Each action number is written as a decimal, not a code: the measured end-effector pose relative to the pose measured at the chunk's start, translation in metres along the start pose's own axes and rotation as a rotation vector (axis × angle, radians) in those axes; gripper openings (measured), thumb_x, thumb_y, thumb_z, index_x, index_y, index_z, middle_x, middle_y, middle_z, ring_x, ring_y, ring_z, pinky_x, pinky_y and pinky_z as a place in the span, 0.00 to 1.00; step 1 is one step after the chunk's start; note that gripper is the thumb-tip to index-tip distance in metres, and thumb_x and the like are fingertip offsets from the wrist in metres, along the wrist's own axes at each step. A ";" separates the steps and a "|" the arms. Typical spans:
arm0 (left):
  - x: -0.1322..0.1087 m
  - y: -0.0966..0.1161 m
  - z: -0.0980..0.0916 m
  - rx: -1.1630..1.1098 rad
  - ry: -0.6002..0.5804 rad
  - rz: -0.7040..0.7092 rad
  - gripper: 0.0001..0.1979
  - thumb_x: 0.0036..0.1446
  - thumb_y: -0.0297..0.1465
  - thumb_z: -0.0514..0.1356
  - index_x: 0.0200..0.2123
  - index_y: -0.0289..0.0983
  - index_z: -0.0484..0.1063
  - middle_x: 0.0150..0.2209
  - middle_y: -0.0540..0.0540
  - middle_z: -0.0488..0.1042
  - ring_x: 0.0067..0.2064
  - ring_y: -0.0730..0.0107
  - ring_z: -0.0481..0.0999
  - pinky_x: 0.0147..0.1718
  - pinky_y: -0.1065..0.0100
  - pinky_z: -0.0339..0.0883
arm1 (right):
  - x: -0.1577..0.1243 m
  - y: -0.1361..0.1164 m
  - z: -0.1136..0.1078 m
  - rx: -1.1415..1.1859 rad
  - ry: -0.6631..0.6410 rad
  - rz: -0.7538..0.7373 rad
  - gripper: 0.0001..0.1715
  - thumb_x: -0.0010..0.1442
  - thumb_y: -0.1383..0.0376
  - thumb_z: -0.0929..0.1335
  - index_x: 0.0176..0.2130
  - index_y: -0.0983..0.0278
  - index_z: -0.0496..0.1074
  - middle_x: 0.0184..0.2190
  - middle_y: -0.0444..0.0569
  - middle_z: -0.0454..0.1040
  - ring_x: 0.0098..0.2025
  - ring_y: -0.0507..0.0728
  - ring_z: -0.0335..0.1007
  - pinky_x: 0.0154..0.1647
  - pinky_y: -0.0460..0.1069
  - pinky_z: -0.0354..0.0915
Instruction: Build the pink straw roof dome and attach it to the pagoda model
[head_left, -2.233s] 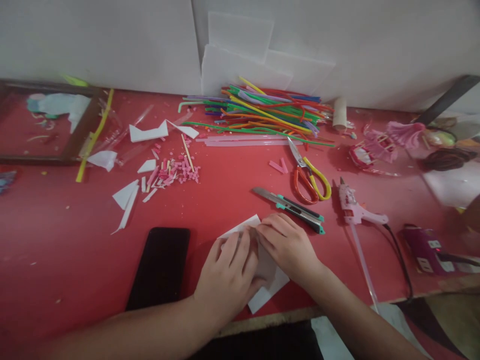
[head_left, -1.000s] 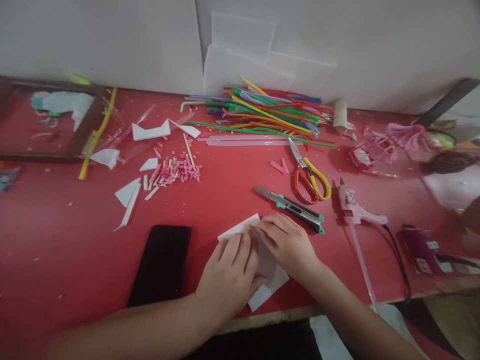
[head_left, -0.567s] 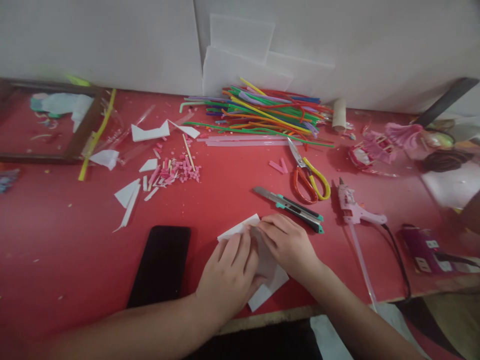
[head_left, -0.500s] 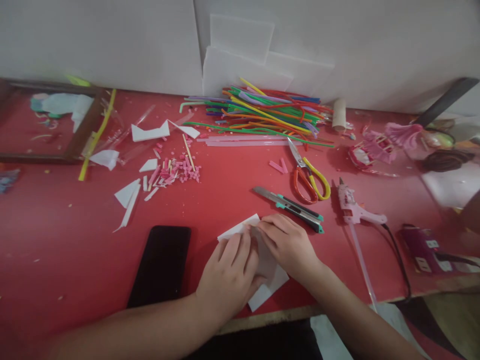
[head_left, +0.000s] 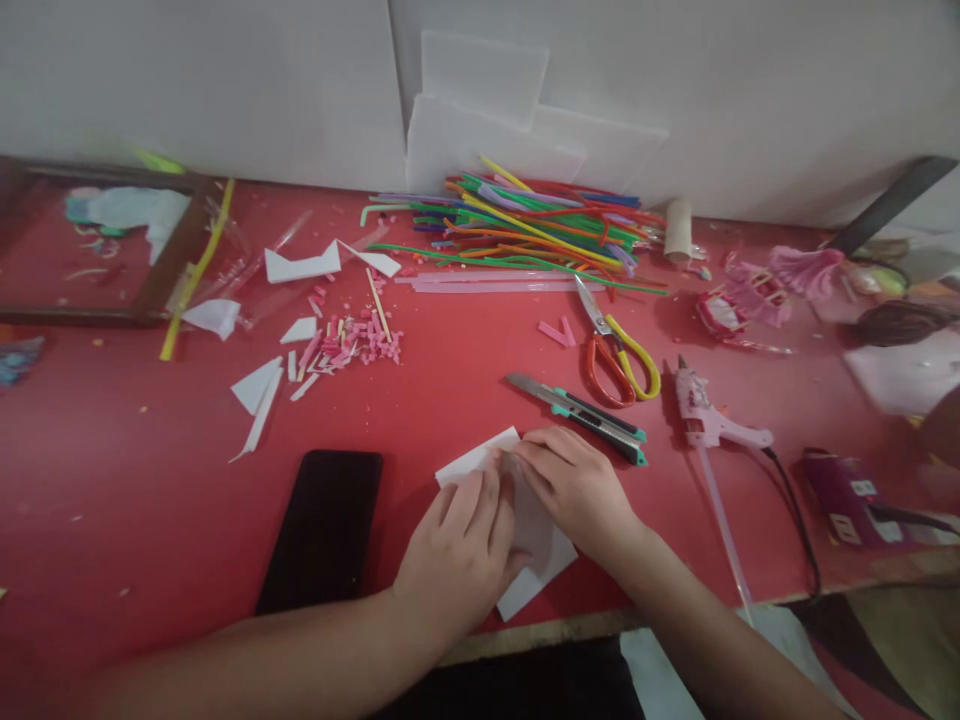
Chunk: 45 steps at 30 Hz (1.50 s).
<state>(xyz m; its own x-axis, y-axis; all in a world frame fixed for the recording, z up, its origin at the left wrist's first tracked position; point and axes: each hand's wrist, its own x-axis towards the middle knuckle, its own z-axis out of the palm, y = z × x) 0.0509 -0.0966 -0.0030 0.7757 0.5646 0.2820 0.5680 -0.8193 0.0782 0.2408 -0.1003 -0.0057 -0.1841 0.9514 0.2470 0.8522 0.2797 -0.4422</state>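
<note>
A white sheet of paper or thin board point(head_left: 541, 580) lies at the table's front edge, partly covered by both hands. My left hand point(head_left: 461, 535) rests over its left side, fingers pressed together and bent down onto it, the thumb tucked near the sheet. My right hand point(head_left: 574, 485) is closed in a pinch at the sheet's upper part, its fingertips meeting those of the left. Between the fingertips is something small and pale, too hidden to name. Just beyond the right hand lies a cutter knife point(head_left: 592, 415) with its blade out. A black phone point(head_left: 322, 530) is left of my left hand.
Scissors point(head_left: 619, 355), a pink glue gun point(head_left: 705, 415) with its cord, and a purple box point(head_left: 851, 500) are on the right. Pipe cleaners point(head_left: 532, 220) are heaped at the back. Pink bits point(head_left: 360, 340) and white scraps point(head_left: 259, 390) lie left, near a wooden frame point(head_left: 169, 250).
Almost nothing differs. Both hands stay on the white sheet, with only a very slight shift of the left fingers.
</note>
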 end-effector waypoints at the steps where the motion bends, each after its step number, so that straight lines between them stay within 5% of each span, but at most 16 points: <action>1: 0.000 0.000 0.000 0.002 -0.003 0.000 0.29 0.58 0.44 0.63 0.52 0.24 0.74 0.57 0.29 0.74 0.51 0.49 0.73 0.45 0.55 0.68 | 0.000 0.000 0.000 0.001 -0.002 0.005 0.12 0.68 0.69 0.63 0.40 0.63 0.76 0.38 0.50 0.77 0.40 0.55 0.73 0.43 0.50 0.70; 11: 0.003 -0.016 -0.006 -0.053 -0.102 0.211 0.17 0.64 0.34 0.60 0.55 0.37 0.73 0.60 0.40 0.72 0.57 0.54 0.72 0.52 0.55 0.64 | 0.008 0.005 -0.005 0.061 0.067 0.077 0.12 0.68 0.71 0.60 0.38 0.63 0.71 0.36 0.51 0.74 0.40 0.57 0.72 0.44 0.53 0.71; 17: 0.006 -0.036 -0.017 -0.148 -0.140 0.377 0.12 0.62 0.31 0.61 0.49 0.41 0.75 0.59 0.45 0.73 0.59 0.52 0.71 0.54 0.51 0.63 | 0.016 0.011 -0.010 0.038 -0.029 -0.109 0.13 0.68 0.72 0.61 0.39 0.63 0.73 0.36 0.50 0.75 0.40 0.56 0.71 0.44 0.53 0.70; 21: 0.001 -0.025 -0.013 -0.105 -0.099 0.330 0.11 0.61 0.30 0.59 0.47 0.36 0.75 0.57 0.39 0.74 0.59 0.40 0.70 0.52 0.43 0.64 | 0.023 0.008 -0.004 0.007 -0.020 -0.132 0.13 0.68 0.71 0.62 0.37 0.64 0.75 0.36 0.50 0.75 0.41 0.57 0.69 0.47 0.54 0.70; 25: 0.000 -0.015 -0.007 -0.084 0.018 0.248 0.09 0.62 0.25 0.58 0.45 0.36 0.75 0.50 0.41 0.78 0.53 0.49 0.74 0.51 0.46 0.67 | 0.028 0.003 0.003 -0.021 0.026 -0.106 0.14 0.68 0.70 0.63 0.36 0.63 0.77 0.38 0.51 0.74 0.43 0.58 0.68 0.49 0.56 0.69; 29: 0.002 -0.014 -0.010 -0.055 -0.020 0.082 0.18 0.56 0.38 0.68 0.44 0.32 0.75 0.45 0.37 0.77 0.47 0.48 0.75 0.40 0.53 0.72 | 0.031 0.000 0.009 -0.048 0.074 -0.108 0.14 0.67 0.70 0.64 0.36 0.62 0.78 0.44 0.53 0.74 0.51 0.61 0.67 0.54 0.59 0.68; 38: -0.003 -0.012 -0.016 0.073 -0.003 -0.019 0.34 0.39 0.48 0.74 0.47 0.35 0.75 0.54 0.28 0.75 0.50 0.40 0.76 0.42 0.50 0.74 | 0.038 -0.002 0.014 -0.116 0.119 -0.155 0.13 0.66 0.70 0.65 0.34 0.60 0.78 0.46 0.53 0.73 0.55 0.63 0.64 0.58 0.59 0.67; 45: -0.004 -0.014 -0.013 0.048 -0.039 -0.034 0.37 0.39 0.50 0.74 0.48 0.34 0.74 0.55 0.22 0.73 0.52 0.38 0.76 0.44 0.49 0.75 | 0.039 -0.003 0.008 -0.072 0.098 -0.149 0.13 0.66 0.70 0.64 0.35 0.60 0.78 0.46 0.54 0.73 0.56 0.64 0.64 0.58 0.61 0.66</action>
<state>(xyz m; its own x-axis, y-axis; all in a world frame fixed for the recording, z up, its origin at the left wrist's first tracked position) 0.0367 -0.0885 0.0074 0.7651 0.5965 0.2425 0.6062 -0.7942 0.0412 0.2269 -0.0633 -0.0021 -0.2655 0.8818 0.3899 0.8523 0.4036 -0.3326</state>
